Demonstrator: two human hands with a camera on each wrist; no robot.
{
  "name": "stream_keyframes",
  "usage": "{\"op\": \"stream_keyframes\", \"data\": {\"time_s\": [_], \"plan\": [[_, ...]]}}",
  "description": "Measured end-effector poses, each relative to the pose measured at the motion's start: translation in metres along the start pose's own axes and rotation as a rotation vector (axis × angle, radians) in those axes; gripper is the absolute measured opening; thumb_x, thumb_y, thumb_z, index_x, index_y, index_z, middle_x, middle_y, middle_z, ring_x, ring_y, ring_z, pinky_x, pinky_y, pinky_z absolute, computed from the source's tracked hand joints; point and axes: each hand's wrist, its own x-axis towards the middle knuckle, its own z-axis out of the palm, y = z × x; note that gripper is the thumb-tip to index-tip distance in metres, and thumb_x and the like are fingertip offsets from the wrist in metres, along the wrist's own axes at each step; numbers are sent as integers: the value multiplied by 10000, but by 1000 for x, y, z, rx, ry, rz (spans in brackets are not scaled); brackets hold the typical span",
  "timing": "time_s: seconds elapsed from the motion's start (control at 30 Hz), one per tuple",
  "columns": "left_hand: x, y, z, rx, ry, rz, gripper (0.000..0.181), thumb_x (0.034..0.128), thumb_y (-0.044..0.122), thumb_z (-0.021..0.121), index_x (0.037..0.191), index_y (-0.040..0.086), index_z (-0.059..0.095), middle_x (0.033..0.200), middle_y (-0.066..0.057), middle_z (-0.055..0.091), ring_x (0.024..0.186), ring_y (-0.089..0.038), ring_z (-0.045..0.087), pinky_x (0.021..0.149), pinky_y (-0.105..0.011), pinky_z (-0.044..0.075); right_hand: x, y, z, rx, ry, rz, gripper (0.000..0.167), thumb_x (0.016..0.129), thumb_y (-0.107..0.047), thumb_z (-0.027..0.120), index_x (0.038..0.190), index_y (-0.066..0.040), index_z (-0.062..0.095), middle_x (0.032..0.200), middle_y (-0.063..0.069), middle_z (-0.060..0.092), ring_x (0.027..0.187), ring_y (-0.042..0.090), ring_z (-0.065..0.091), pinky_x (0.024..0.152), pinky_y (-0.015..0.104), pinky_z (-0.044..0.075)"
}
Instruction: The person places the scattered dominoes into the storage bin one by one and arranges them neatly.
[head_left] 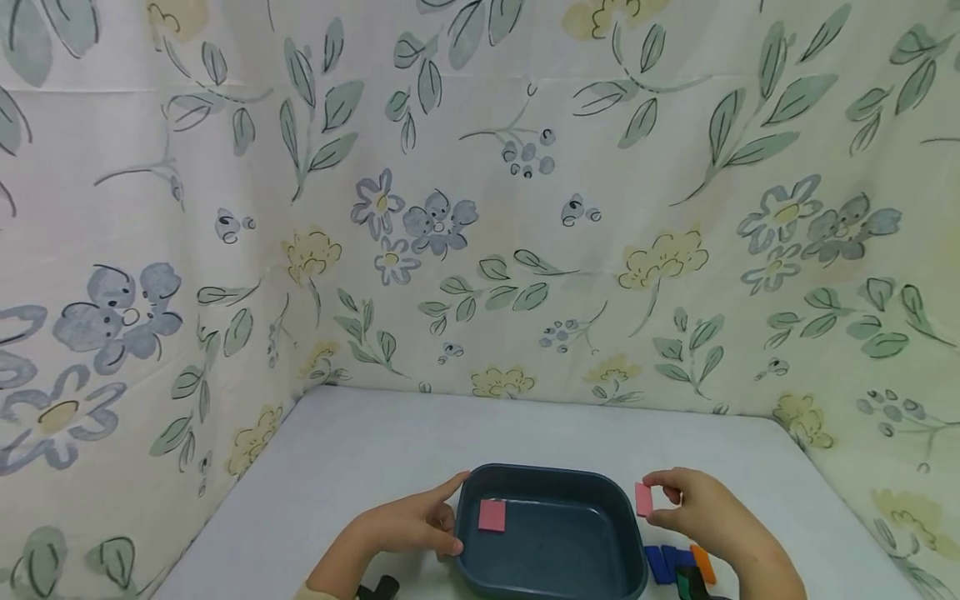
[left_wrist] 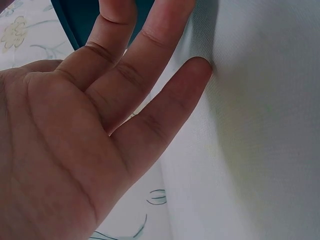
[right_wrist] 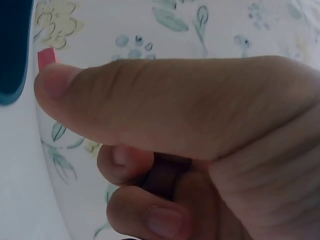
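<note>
A dark blue-green tray (head_left: pixel 555 571) with rounded corners lies on the white table, and one pink square tile (head_left: pixel 492 515) is flat on its floor near the left wall. My left hand (head_left: pixel 408 521) rests against the tray's left side, index finger stretched to the far corner and thumb lower on the rim. In the left wrist view, the other fingers of that hand (left_wrist: pixel 100 115) are spread and hold nothing. Just beyond the tray's right rim, my right hand (head_left: pixel 701 504) pinches a second pink tile (head_left: pixel 643 500) upright between thumb and index finger. Only the tile's end (right_wrist: pixel 48 57) shows past the thumb in the right wrist view.
Several blue tiles (head_left: pixel 660 565) and an orange tile (head_left: pixel 703 564) lie right of the tray, below my right hand. Dark wrist-worn gear (head_left: pixel 386 587) shows beneath my left wrist. A floral curtain (head_left: pixel 495 208) hangs behind the white table (head_left: pixel 360 433) and at its sides.
</note>
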Motion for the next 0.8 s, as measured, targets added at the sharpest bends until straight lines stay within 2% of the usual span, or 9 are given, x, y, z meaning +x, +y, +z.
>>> {"op": "stream_keyframes", "data": {"time_s": [0.1, 0.33, 0.57, 0.8], "plan": [[0, 1, 2, 6, -5, 0, 949, 911, 129, 732, 1621, 136, 102, 893, -92, 650, 776, -201, 621, 734, -347, 466, -7, -10, 4, -8, -10, -32, 441, 780, -180, 857, 1183, -74, 712, 992, 57, 588, 919, 240, 513, 824, 462, 524], [0, 5, 2, 73, 8, 4, 967, 902, 161, 748, 1623, 149, 103, 888, -77, 648, 770, -198, 625, 735, -346, 459, -10, -34, 20, -31, -13, -99, 384, 759, -167, 872, 1116, -127, 737, 868, 42, 498, 836, 212, 470, 698, 397, 439], [0, 4, 1, 84, 11, -15, 964, 906, 164, 744, 1625, 177, 101, 887, -73, 648, 788, -240, 637, 739, -351, 460, -9, -55, 39, -102, -19, -160, 364, 762, -152, 871, 1102, -171, 744, 842, -6, 547, 820, 184, 499, 712, 394, 463], [0, 5, 1, 94, 6, -21, 974, 907, 174, 743, 1625, 177, 86, 882, -72, 650, 782, -217, 627, 745, -357, 452, -6, -69, 59, -154, -42, -210, 366, 770, -221, 873, 1109, -176, 742, 927, -44, 622, 857, 171, 551, 769, 414, 512]]}}
